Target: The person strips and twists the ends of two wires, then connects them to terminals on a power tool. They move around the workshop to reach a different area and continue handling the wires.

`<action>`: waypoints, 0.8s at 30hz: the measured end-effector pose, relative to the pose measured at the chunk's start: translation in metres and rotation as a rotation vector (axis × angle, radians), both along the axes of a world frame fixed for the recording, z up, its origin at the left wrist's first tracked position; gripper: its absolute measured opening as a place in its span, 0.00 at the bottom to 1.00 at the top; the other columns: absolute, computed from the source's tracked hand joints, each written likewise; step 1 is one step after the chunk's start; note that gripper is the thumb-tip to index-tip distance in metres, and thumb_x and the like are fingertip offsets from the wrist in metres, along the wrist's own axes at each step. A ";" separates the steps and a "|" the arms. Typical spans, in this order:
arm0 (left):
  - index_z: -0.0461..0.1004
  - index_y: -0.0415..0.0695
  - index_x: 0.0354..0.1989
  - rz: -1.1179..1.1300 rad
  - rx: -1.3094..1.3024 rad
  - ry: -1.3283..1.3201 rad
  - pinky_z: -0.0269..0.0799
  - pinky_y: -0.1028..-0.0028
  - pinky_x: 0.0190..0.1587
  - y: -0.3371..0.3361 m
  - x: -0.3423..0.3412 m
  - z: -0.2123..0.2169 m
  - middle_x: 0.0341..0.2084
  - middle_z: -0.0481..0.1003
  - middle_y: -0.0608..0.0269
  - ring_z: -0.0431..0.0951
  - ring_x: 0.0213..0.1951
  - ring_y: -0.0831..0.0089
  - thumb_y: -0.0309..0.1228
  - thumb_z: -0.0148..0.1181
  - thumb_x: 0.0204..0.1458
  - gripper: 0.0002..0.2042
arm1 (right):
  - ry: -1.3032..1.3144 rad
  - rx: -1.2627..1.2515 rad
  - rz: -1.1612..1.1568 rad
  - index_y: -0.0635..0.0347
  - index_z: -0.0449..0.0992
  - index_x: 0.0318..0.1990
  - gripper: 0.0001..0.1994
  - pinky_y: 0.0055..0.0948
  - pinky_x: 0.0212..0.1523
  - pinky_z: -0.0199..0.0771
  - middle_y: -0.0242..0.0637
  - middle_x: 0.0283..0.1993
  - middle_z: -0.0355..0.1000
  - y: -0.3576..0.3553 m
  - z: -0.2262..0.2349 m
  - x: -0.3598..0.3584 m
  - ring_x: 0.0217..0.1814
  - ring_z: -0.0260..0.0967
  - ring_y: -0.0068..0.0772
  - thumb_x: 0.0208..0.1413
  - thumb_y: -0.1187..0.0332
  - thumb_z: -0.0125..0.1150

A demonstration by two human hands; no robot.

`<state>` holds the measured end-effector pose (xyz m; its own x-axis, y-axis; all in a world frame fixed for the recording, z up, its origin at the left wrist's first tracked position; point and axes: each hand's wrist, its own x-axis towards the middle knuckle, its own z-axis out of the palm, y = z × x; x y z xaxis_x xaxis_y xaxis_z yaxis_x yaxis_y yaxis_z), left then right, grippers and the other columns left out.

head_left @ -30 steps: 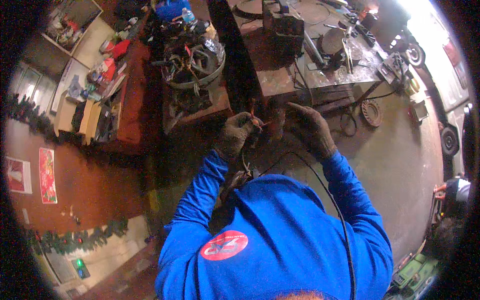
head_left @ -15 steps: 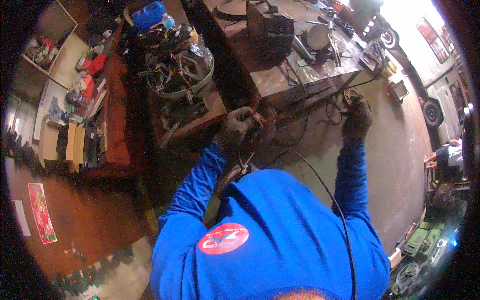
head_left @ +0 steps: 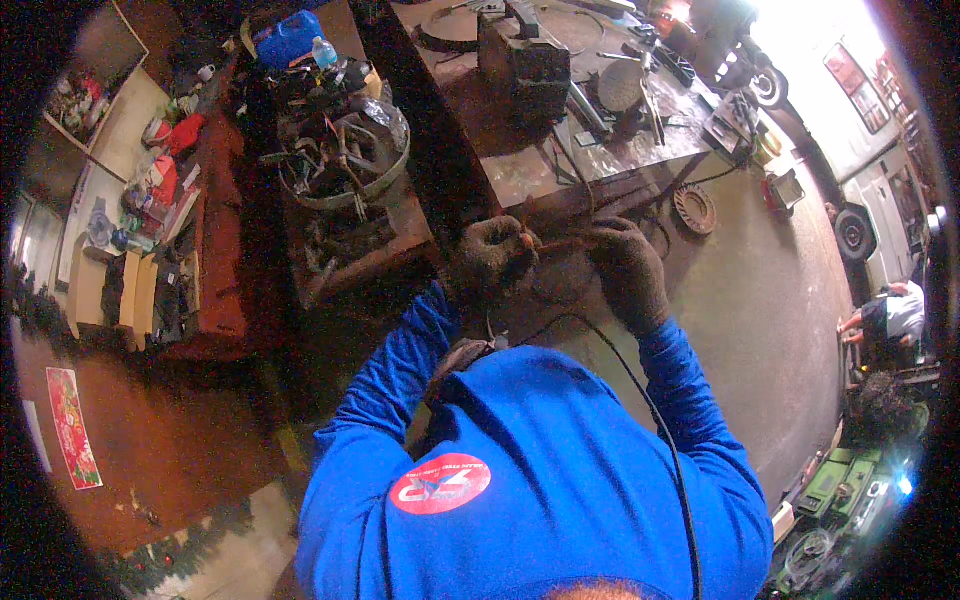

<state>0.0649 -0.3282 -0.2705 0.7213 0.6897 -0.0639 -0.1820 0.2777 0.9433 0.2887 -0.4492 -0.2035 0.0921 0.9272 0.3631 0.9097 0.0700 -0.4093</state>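
Both of my hands wear dark work gloves, low in front of the steel workbench (head_left: 520,178). My left hand (head_left: 495,252) is closed on one end of a thin reddish-brown strand (head_left: 562,244), near a small orange tip. At the strand's other end my right hand (head_left: 632,268) has its fingers pinched together. Poor light and blur keep me from telling whether the strand is wire or rod. A dark cable (head_left: 625,358) runs over my blue shirt. Beyond my right hand, a ridged round metal disc (head_left: 695,209) lies near the bench's corner.
A dark box-shaped machine (head_left: 525,68) stands on the bench among metal parts. To the left, a round basin (head_left: 378,188) holds tangled scrap, with a blue jug (head_left: 287,40) behind. Another person (head_left: 903,315) is at the far right, by a vehicle wheel (head_left: 856,231).
My right hand has come left from beside the ridged disc to the strand at my left hand. The disc now shows uncovered. My left hand stays closed.
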 end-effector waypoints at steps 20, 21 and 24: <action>0.77 0.43 0.39 0.078 -0.041 -0.018 0.73 0.75 0.23 -0.024 0.036 -0.016 0.27 0.79 0.64 0.76 0.24 0.77 0.37 0.63 0.67 0.10 | 0.077 0.013 0.042 0.65 0.79 0.41 0.09 0.46 0.46 0.76 0.51 0.41 0.78 -0.016 -0.058 0.097 0.44 0.75 0.60 0.58 0.69 0.63; 0.77 0.43 0.39 0.055 -0.052 -0.050 0.73 0.75 0.23 -0.023 0.034 -0.016 0.28 0.79 0.64 0.77 0.24 0.77 0.37 0.63 0.67 0.10 | -0.135 0.022 0.060 0.64 0.80 0.42 0.09 0.44 0.46 0.77 0.51 0.43 0.79 -0.021 -0.058 0.106 0.45 0.76 0.58 0.57 0.69 0.65; 0.76 0.43 0.39 0.135 -0.046 -0.075 0.74 0.75 0.23 -0.031 0.037 -0.014 0.28 0.80 0.64 0.77 0.25 0.77 0.36 0.63 0.66 0.09 | -0.089 -0.150 0.062 0.61 0.81 0.48 0.14 0.43 0.48 0.77 0.50 0.45 0.79 -0.023 -0.055 0.102 0.48 0.76 0.55 0.55 0.68 0.67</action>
<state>0.1018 -0.3594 -0.2846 0.6262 0.7783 -0.0466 -0.2905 0.2883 0.9124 0.3912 -0.4726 -0.2582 0.0063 0.9745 0.2244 0.9387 0.0716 -0.3373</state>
